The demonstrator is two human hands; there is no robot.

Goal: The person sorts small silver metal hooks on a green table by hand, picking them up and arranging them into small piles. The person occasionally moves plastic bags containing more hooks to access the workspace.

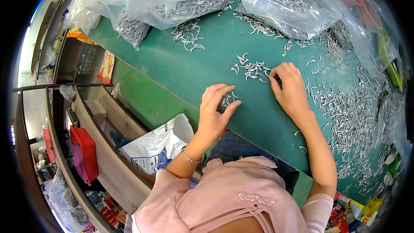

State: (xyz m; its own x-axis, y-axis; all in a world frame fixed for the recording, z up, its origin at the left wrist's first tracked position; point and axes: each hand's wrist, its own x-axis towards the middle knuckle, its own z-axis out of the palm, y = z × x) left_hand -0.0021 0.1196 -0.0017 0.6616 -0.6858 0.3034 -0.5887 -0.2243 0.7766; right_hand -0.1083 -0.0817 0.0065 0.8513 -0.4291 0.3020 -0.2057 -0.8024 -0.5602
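Note:
On the green tabletop [181, 71] lies a small pile of silvery, claw-shaped metal pieces [250, 68]. My right hand [290, 87] is at the pile's right side, its thumb and index fingertip drawn together; whether a piece is between them is too small to make out. My left hand [214, 108] rests near the table's front edge, thumb and fingers apart. A few more curved metal pieces [229, 98] lie on the table in the gap between its thumb and fingers.
Clear plastic bags of the same pieces stand along the back, one at left [189, 0] and one at right [293, 6]. A wide spread of loose pieces [351, 125] covers the right side. A white printed sack [161, 144] and shelving with a red basket [84, 153] are at left.

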